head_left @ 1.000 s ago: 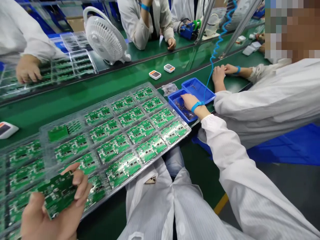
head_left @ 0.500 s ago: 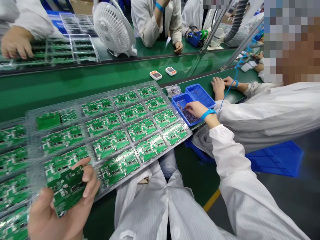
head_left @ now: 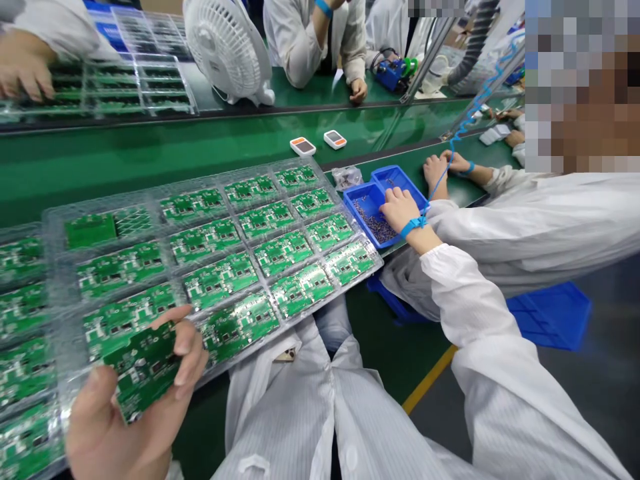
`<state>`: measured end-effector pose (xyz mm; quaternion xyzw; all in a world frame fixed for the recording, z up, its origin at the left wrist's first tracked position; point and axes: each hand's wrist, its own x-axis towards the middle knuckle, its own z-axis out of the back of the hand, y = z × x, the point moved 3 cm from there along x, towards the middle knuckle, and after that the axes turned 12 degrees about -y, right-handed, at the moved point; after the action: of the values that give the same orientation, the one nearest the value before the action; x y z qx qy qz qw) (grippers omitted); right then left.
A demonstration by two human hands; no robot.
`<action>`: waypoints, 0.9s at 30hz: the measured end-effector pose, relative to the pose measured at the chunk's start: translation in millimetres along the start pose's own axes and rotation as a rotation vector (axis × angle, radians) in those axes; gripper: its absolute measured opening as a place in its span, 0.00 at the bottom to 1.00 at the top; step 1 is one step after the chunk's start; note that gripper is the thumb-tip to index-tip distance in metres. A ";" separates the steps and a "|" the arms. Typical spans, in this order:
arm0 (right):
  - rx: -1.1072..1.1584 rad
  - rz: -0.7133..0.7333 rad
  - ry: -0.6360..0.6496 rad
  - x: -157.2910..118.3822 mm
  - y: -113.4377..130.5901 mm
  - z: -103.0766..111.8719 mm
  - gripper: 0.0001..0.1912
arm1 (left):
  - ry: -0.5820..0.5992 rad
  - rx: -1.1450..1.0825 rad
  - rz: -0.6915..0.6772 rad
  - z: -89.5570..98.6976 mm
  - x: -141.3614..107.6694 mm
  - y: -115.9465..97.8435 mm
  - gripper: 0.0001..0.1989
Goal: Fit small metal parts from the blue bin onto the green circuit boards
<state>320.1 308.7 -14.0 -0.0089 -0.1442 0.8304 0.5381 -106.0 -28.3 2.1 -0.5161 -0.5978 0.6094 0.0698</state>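
My left hand (head_left: 125, 427) is at the bottom left, shut on a green printed circuit board (head_left: 144, 370) and holding it by its edges above a clear plastic tray of green circuit boards (head_left: 320, 307). My right hand (head_left: 400, 210), with a blue wrist strap (head_left: 413, 227) around its wrist, has its fingers bunched inside a blue parts tray (head_left: 361, 200). A pile of small dark components (head_left: 373, 223) lies in that tray, just left of my fingertips. My fingers hide whatever may lie under them.
A co-worker's hands (head_left: 440, 170) rest next to the blue trays, beside a coiled blue cord (head_left: 453, 150). Nearby are a clear bag of parts (head_left: 347, 177), several white meters, a white fan (head_left: 227, 50) and a green conveyor belt (head_left: 200, 143). A blue bin (head_left: 550, 317) sits below right.
My right hand has shifted slightly up and right within the blue tray. My left hand has moved up and right with the board. The whole view has turned slightly.
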 end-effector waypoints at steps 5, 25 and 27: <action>-0.022 0.060 0.010 0.1 -4.0 -9.2 0.21 | -0.034 -0.036 -0.109 -12.1 -6.0 -8.8 0.33; 0.203 -0.024 -0.024 4.4 -11.8 -14.9 0.21 | -0.035 -0.077 -0.053 -14.9 -7.0 -4.8 0.38; 0.238 -0.024 -0.059 4.2 -13.5 -16.4 0.18 | -0.022 -0.079 -0.051 -15.8 -6.8 -4.8 0.38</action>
<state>333.1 321.4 -25.7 0.0812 -0.0603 0.8350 0.5408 -94.2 -21.3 13.6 -0.4963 -0.6351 0.5891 0.0584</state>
